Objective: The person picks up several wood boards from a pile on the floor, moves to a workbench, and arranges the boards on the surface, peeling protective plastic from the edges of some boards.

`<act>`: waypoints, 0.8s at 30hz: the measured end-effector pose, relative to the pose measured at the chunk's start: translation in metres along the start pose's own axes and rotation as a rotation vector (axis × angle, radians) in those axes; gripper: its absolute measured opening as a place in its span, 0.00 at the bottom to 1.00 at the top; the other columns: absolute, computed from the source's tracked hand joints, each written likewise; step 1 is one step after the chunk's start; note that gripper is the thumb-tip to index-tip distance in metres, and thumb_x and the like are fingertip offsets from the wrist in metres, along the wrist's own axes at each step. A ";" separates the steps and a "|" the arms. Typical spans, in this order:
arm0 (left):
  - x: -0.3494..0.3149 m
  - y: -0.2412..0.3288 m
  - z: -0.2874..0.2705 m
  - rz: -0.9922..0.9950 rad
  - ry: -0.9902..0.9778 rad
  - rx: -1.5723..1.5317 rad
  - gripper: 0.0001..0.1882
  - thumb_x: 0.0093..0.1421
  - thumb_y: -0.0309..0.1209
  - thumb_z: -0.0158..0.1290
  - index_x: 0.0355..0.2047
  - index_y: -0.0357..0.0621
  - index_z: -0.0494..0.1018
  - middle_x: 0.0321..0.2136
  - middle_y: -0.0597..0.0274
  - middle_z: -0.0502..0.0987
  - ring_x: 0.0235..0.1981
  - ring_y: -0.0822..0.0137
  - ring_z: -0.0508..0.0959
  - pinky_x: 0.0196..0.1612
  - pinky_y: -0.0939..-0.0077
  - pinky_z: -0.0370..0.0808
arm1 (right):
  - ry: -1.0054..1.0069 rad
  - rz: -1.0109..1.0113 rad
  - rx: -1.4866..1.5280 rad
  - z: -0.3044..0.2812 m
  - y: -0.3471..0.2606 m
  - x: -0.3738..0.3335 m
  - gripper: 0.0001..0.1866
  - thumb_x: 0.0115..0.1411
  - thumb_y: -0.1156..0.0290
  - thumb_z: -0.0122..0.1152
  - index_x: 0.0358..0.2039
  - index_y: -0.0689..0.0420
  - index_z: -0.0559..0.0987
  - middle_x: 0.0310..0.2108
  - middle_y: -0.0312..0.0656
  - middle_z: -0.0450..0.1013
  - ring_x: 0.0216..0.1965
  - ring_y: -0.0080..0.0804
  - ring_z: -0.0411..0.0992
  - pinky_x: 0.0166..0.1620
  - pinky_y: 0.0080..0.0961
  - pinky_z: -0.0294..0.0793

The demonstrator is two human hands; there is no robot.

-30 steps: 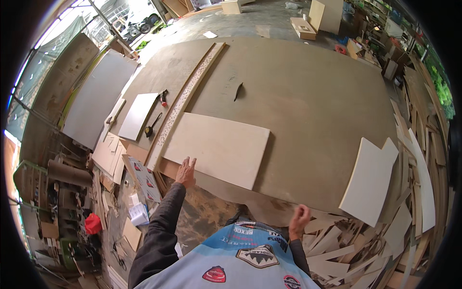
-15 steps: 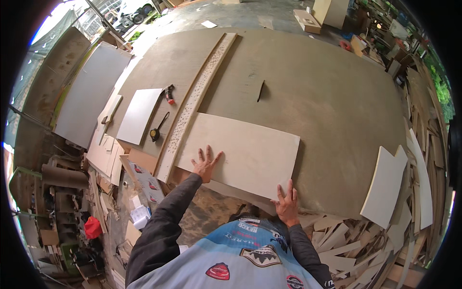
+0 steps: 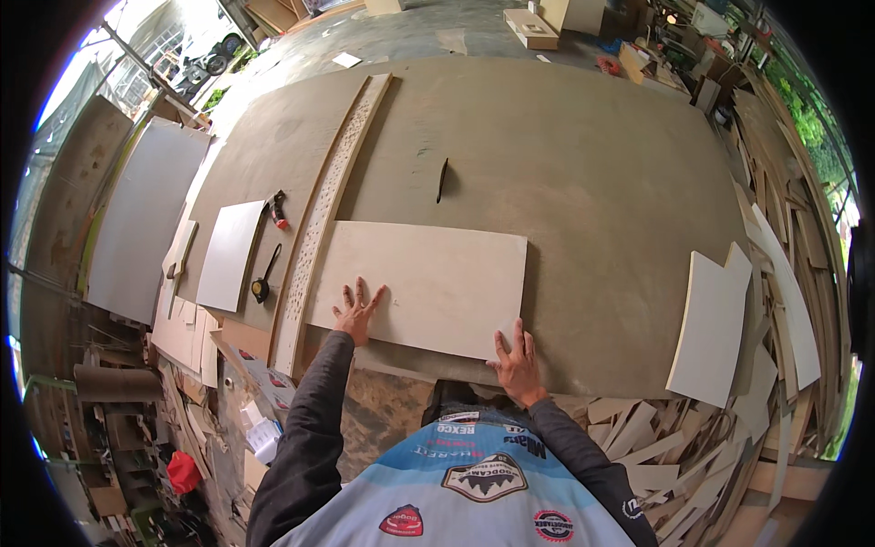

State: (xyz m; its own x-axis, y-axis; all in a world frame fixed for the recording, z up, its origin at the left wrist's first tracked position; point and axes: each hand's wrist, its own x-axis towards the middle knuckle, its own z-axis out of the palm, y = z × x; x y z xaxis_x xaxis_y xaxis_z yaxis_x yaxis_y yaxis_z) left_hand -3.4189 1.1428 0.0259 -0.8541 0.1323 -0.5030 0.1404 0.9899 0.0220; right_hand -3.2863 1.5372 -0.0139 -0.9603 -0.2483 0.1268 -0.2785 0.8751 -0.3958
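A pale rectangular board (image 3: 437, 273) lies flat on the big brown worktable, its left end against a long strip with a speckled top (image 3: 333, 173). My left hand (image 3: 357, 316) presses on the board near its left end, fingers spread. At the near right corner, my right hand (image 3: 518, 365) rests with fingertips on the board and palm toward the table edge. Neither hand grasps anything. Beyond the board lies a thin dark stick-like thing (image 3: 443, 180). Left of the strip are a tape measure (image 3: 262, 289) and a black-and-red hand tool (image 3: 278, 210).
A smaller white panel (image 3: 230, 257) lies at the table's left. Another white panel (image 3: 706, 328), with a notched end, is at the right edge. Wood offcuts (image 3: 670, 456) are heaped at the lower right. Large sheets (image 3: 150, 219) lean at the far left.
The board has slid a little away from me along the strip, closer to the dark stick, both hands moving with it. The whole view has also turned slightly.
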 end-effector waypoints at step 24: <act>0.075 -0.018 -0.031 0.060 0.092 0.003 0.74 0.36 0.18 0.68 0.76 0.74 0.34 0.78 0.59 0.30 0.76 0.35 0.38 0.60 0.14 0.57 | 0.005 0.035 -0.080 0.005 0.031 0.067 0.35 0.63 0.56 0.63 0.67 0.59 0.68 0.73 0.70 0.41 0.64 0.65 0.57 0.66 0.55 0.61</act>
State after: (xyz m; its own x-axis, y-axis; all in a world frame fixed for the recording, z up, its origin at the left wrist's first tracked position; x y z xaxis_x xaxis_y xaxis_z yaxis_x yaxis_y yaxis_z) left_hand -3.5013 1.1365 0.0147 -0.8864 0.1958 -0.4195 0.1942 0.9798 0.0471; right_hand -3.3596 1.5454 -0.0222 -0.9694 -0.2148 0.1185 -0.2423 0.9137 -0.3263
